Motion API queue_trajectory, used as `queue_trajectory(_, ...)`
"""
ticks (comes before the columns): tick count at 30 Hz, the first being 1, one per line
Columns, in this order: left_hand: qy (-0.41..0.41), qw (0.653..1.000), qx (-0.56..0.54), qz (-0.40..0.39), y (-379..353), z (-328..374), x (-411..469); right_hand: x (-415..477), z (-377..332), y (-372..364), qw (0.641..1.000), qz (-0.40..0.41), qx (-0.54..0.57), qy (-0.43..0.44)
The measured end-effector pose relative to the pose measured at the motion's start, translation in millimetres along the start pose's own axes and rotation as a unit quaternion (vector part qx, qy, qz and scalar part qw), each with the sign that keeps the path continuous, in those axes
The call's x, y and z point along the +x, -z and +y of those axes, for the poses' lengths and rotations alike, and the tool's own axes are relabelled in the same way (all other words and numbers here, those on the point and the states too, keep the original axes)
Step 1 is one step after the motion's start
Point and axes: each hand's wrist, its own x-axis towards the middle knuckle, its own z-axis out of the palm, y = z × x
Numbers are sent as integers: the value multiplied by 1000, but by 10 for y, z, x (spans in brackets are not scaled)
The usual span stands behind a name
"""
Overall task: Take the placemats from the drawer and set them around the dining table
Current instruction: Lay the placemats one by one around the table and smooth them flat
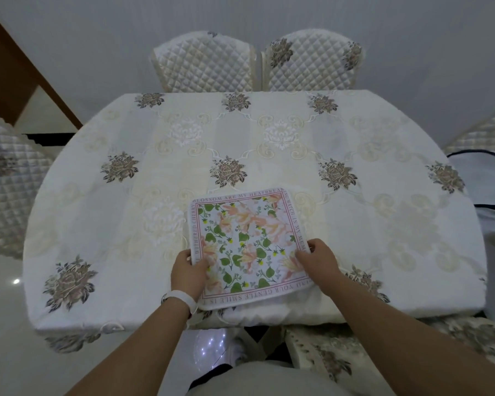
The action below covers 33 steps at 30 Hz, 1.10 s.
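Square floral cloth placemat, six o'clock on the cream-clothed counter. Left grip and right grip pinch its sides; square it up.

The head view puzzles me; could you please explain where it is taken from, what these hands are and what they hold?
There is no machine here. The single picture comes from a wide-angle camera worn on a person's head, looking forward and down at their own bare hands. The left hand and the right hand each grip a side edge of a flowered placemat. It lies on the near part of a cloth-covered table. Two quilted chairs stand at the far side.
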Motion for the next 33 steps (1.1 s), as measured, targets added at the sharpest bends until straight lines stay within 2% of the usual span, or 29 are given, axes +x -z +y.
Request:
queue_trajectory(3,0,1000,-2,-28,-9,13,-26,-43,24,-21,1000,-16,-13,8)
queue_trajectory(13,-48,995,-50,-73,-8,50,-190,-314,110,47,997,28,-49,51)
queue_trajectory(21,-103,983,-44,-148,-321,165,-390,-601,290,332,988,106,-101,49)
queue_trajectory(27,-124,973,-51,-187,-511,182,-538,-759,417,564,988,139,-60,-15)
queue_trajectory(33,-139,970,-48,-196,-615,258,-760,-924,519,776,987,160,-15,-17)
